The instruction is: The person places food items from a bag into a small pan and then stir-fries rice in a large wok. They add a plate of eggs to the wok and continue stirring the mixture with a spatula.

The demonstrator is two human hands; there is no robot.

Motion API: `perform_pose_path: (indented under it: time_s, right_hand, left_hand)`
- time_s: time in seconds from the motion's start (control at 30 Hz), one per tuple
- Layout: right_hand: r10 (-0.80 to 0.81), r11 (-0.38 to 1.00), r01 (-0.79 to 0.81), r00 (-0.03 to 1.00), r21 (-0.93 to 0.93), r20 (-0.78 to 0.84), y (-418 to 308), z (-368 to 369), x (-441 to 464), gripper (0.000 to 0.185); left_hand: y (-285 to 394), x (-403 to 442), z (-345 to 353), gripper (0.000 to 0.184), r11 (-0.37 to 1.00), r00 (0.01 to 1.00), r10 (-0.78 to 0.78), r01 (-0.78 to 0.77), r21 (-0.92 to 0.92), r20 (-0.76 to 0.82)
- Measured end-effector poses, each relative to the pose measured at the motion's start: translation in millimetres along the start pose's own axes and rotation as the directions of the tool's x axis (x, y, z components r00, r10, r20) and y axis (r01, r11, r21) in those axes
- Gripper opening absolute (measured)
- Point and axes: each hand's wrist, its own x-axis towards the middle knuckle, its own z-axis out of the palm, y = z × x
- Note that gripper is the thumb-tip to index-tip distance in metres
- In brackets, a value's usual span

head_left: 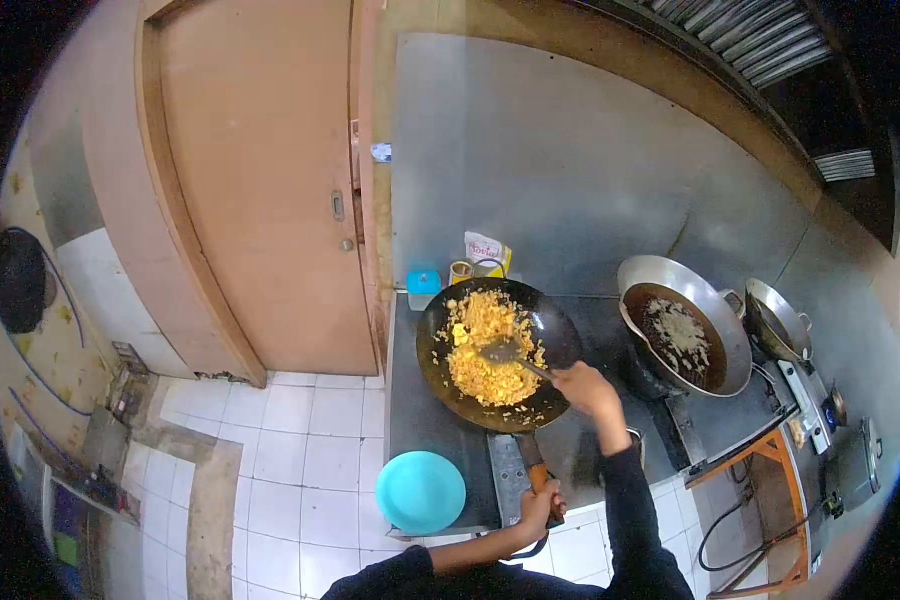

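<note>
A dark wok (pixel 560 335) sits on the stove, filled with yellow-orange fried rice (pixel 490 380) that has bits of egg in it. My left hand (pixel 542 505) is wrapped round the wok's wooden handle (pixel 536 474) at the front. Over the wok's right rim, my right hand (pixel 588 390) grips a spatula (pixel 502 350), whose dark blade rests in the rice. Left of the handle, a turquoise plate (pixel 420 492) lies at the counter's front corner.
To the right, a large metal wok (pixel 735 350) holds dark oil with pale food frying; a smaller pan (pixel 780 320) stands beyond. Behind my wok are a blue-lidded container (pixel 423 283), a jar (pixel 460 271) and a printed pouch (pixel 487 249). A closed door (pixel 260 180) is at left.
</note>
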Motion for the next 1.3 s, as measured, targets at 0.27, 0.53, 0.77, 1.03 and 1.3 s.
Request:
perform_pose_path:
  time_s: [0.27, 0.53, 0.77, 1.03, 1.3]
  right_hand:
    - [0.42, 0.89, -0.423, 0.906, 0.172, 0.059, -48, -38, -16, 0.035]
    - [0.454, 0.85, -0.433, 0.891, 0.299, 0.001, -33, 33, 3, 0.033]
    - [0.466, 0.829, -0.472, 0.879, 0.299, 0.097, -43, 3, -23, 0.031]
    - [0.63, 0.774, -0.633, 0.77, -0.009, 0.098, -48, -82, -78, 0.034]
    - [0.343, 0.932, -0.362, 0.887, -0.006, -0.31, -49, -28, -40, 0.029]
  left_hand:
    - [-1, 6, -14, 0.021, 1.0, 1.0, -0.009, 0.009, 0.027, 0.014]
    - [-9, 14, -26, 0.021, 0.996, 0.998, -0.033, 0.029, 0.081, 0.052]
    - [-9, 32, -38, 0.02, 0.996, 0.997, -0.051, 0.047, 0.079, 0.051]
    - [5, 22, -42, 0.019, 0.988, 0.999, -0.042, 0.044, 0.15, -0.015]
    - [19, -27, 16, 0.017, 0.988, 0.989, -0.148, 0.148, -0.052, 0.015]
